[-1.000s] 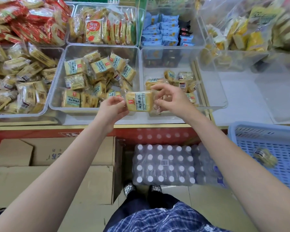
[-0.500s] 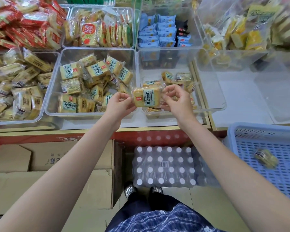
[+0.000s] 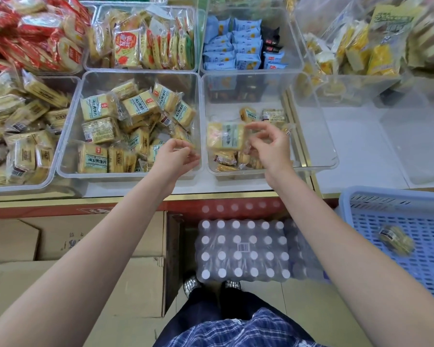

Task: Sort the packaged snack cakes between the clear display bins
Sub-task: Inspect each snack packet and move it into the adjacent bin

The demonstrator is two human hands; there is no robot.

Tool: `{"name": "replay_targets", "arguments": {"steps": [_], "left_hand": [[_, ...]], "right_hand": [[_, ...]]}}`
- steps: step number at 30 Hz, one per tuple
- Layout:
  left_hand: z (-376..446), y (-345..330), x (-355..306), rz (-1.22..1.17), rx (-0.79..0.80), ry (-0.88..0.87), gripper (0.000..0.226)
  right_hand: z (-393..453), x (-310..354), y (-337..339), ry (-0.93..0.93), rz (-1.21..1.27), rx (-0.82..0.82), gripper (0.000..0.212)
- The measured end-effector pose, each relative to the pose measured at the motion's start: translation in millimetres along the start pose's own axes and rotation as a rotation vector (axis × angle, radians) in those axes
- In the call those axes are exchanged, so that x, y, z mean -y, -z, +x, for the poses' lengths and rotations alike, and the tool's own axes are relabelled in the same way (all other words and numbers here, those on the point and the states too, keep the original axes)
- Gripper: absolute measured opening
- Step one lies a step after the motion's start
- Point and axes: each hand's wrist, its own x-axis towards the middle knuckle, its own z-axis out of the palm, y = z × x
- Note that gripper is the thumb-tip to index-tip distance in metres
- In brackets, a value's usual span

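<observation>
Snack cake at release over the right-hand bin; risks of a poor landing.

I see the snack cake [image 3: 225, 136], blurred, just beside my right hand [image 3: 269, 146], whose fingers are spread; I cannot tell whether they touch it. My left hand [image 3: 177, 156] hangs loosely curled and empty at the dividing wall. The packet could tip onto the rim of the right bin [image 3: 311, 169] or slide onto the desk [image 3: 361, 151].
</observation>
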Motion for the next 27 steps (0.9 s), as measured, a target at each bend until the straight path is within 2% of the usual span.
{"name": "replay_targets", "arguments": {"steps": [3,5,7,10,13,16,19,22,27], "left_hand": [[3.9,14.7,5.1,0.147,-0.055,-0.011,0.016],[6.4,25.8,9.7,0.249,-0.099,-0.037,0.017],[7.2,34.5,10.8,0.395,-0.156,-0.094,0.017],[10.3,47.9,8.2,0.770,-0.199,-0.283,0.020],[20.8,70.7,8.0,1.038,-0.198,-0.415,0.024],[36.8,100.6,11.3,1.281,-0.241,-0.450,0.024],[50.0,120.1,19.2,1.344,-0.338,-0.433,0.024],[58.9,121.1,26.6,1.361,-0.394,-0.459,0.026],[60.0,120.7,26.6,1.392,-0.390,-0.420,0.033]], "right_hand": [[22.1,-5.3,-0.6,-0.188,0.148,-0.244,0.026],[32.5,-8.5,-3.4,-0.206,0.057,-0.286,0.028],[33.8,-6.2,-8.4,-0.192,-0.096,-0.200,0.039],[33.0,0.4,-19.3,-0.115,-0.287,-0.073,0.052],[34.5,5.7,-36.9,0.035,-0.511,-0.049,0.045],[36.1,8.1,-60.8,0.181,-0.619,0.057,0.031],[43.4,12.6,-93.8,0.326,-0.670,0.219,0.027],[70.5,15.1,-133.1,0.343,-0.749,0.368,0.036],[126.1,14.7,-190.1,0.243,-0.853,0.331,0.057]]}}
